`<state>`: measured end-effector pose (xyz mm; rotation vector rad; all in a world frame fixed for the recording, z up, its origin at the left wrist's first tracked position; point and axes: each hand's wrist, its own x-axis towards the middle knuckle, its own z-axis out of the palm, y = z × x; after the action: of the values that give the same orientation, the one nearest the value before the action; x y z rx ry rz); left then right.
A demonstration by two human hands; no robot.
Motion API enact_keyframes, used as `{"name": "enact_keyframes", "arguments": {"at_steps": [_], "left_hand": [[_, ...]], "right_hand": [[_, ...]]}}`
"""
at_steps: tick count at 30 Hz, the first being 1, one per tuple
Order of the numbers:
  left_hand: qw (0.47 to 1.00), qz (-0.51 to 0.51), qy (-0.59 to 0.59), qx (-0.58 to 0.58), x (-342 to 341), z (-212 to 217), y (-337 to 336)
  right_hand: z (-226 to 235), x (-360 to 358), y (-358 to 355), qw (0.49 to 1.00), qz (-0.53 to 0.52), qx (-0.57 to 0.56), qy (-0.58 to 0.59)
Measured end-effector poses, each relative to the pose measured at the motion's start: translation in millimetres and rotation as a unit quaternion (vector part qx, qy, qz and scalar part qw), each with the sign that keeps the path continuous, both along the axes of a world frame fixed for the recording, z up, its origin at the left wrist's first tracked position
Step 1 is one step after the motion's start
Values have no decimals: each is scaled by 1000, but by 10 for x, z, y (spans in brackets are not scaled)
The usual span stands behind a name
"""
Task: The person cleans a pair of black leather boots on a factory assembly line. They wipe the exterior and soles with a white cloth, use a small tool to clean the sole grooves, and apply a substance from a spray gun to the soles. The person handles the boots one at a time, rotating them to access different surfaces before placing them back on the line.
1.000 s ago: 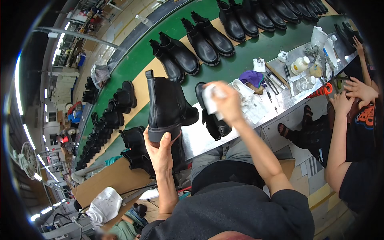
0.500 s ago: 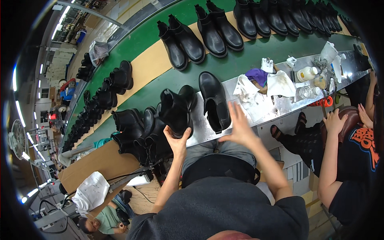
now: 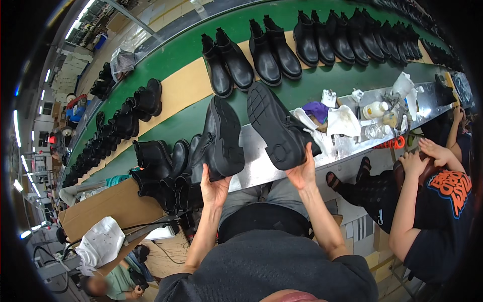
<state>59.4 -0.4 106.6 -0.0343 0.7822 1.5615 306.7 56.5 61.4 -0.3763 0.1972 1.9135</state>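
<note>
The left hand (image 3: 214, 187) is gripping the heel end of one black boot (image 3: 221, 138), fingers wrapped under it, and is tipping it so the treaded sole is facing up toward the camera. The right hand (image 3: 303, 173) is closed around the second black boot (image 3: 276, 126), held just beside the first and tilted the same way. Both boots are hanging above the near edge of the steel bench (image 3: 254, 166), just beyond the fingertips. Judgement: the pair is undergoing a sole check, side by side. The next move calls for turning each boot to bring the uppers into view while keeping a firm hold. Rags (image 3: 342, 120) and bottles (image 3: 375, 109) are lying further right of the right hand; finished boots (image 3: 266, 48) are sitting on the green belt (image 3: 166, 55) beyond.
</note>
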Motion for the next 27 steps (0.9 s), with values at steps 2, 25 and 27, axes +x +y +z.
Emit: {"name": "enact_keyframes", "arguments": {"at_steps": [2,25,27], "left_hand": [[996,-3,-82,38,21,-35,-12],[665,-278,693,22,-159,-670,-237],[709,-367,602,25,-274,-294,-283]], "right_hand": [[-30,-78,-82,997,-18,-2,78],[-187,-540,-527,530,163,379,-741],[-233,-309,-485,687,207,330,-614]]}}
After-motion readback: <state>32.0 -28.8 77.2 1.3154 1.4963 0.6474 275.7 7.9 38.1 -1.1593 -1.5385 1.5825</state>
